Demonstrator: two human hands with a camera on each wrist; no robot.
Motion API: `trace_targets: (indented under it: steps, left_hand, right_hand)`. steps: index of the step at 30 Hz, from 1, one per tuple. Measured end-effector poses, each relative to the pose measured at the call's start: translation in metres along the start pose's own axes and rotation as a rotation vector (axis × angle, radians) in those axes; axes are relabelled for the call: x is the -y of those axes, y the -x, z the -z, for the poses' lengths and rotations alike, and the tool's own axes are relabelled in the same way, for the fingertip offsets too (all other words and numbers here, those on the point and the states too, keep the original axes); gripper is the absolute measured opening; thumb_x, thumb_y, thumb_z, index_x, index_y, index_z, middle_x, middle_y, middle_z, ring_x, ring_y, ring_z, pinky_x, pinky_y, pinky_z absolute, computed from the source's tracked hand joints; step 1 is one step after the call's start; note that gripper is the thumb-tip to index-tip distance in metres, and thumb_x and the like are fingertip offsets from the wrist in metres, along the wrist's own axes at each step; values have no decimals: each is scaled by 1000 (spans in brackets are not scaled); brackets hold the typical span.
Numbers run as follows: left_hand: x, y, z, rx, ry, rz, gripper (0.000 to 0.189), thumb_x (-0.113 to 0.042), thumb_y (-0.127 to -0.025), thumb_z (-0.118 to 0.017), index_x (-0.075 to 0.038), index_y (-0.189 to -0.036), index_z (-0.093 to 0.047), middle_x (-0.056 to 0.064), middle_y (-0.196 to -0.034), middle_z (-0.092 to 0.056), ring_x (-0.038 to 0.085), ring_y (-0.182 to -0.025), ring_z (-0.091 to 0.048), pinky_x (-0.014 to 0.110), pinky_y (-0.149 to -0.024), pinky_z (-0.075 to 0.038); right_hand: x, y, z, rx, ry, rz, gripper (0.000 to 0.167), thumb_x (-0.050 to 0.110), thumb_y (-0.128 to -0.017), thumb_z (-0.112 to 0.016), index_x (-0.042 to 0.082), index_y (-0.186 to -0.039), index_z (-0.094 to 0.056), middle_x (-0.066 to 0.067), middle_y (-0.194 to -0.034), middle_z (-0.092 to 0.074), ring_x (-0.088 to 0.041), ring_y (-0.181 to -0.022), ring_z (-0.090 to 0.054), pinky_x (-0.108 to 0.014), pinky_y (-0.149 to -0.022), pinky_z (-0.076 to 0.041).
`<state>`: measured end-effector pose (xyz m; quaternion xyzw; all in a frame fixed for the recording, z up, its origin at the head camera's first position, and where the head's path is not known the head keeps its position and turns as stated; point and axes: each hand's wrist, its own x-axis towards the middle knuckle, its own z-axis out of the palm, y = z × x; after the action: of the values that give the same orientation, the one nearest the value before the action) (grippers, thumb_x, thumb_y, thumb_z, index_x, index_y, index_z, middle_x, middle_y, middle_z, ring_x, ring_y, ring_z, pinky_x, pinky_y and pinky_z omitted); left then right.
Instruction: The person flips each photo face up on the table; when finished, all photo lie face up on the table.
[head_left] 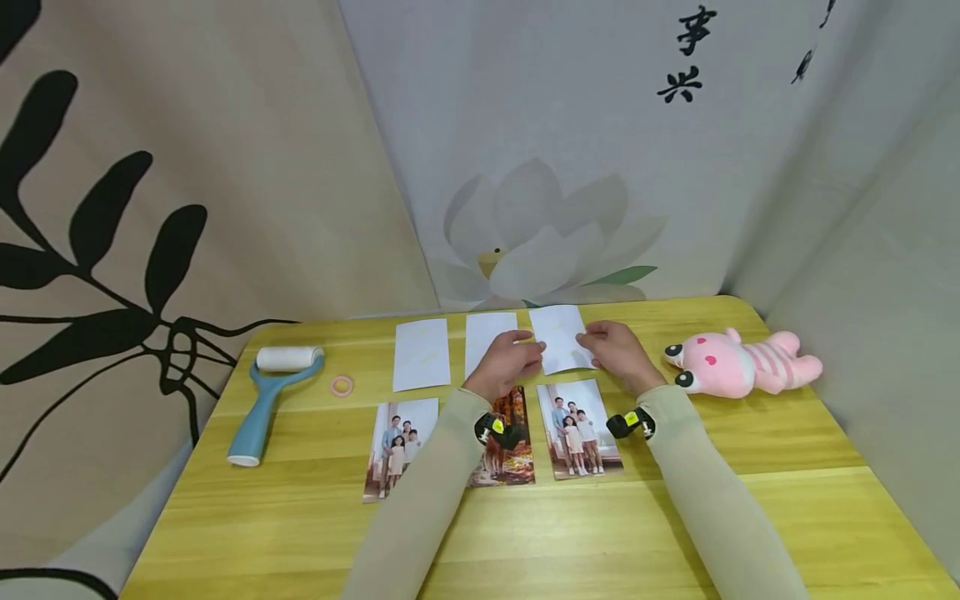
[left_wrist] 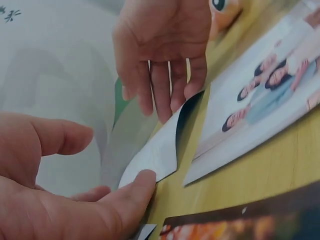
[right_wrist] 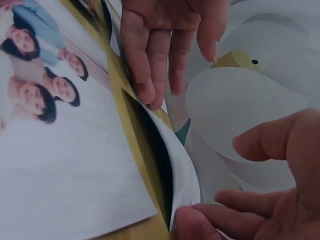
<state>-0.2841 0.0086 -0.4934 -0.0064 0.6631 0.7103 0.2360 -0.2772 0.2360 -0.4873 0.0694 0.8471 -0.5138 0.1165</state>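
Note:
A white-backed photo print lies face down at the back of the table, with a curved edge lifted off the wood. My left hand is at its left side; in the left wrist view a fingertip touches the edge while the thumb stands apart. At the opposite side is my right hand, with a fingertip against the edge and its thumb raised away. Just in front lies a family photo, face up. My left forearm partly covers an autumn-coloured photo and another family photo.
Two more white cards, a left one and a middle one, lie along the back. A blue-handled lint roller and a pink ring are on the left. A pink plush toy lies on the right. Curtains stand behind the table.

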Motion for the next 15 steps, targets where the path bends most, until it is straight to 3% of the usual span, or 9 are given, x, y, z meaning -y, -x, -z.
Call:
trace_targets:
  steps: [5, 12, 15]
  left_hand:
    - [2, -1, -1, -11, 133, 17, 66, -8, -105, -62, 5, -161, -29, 25, -150, -57, 36, -135, -61, 43, -114, -52]
    - [2, -4, -5, -32, 178, -6, 71, -6, -101, -66, 6, -161, -30, 24, -129, -65, 19, -93, -69, 35, -98, -60]
    - [2, -4, -7, -34, 192, -10, 67, -4, -101, -65, 6, -161, -34, 18, -125, -64, 17, -92, -69, 35, -96, -61]
  right_hand:
    - [-2, 1, -3, -1, 50, 41, 62, 34, -107, -61, -2, -155, -46, -23, -153, -54, -36, -132, -58, -46, -104, -55]
    - [-1, 1, -8, -24, 141, 105, 58, 35, -103, -66, 3, -150, -54, -21, -153, -55, -40, -139, -54, -57, -115, -46]
    - [1, 2, -12, -28, 161, 124, 54, 35, -102, -66, 5, -146, -59, -19, -149, -59, -39, -133, -58, -57, -111, -48]
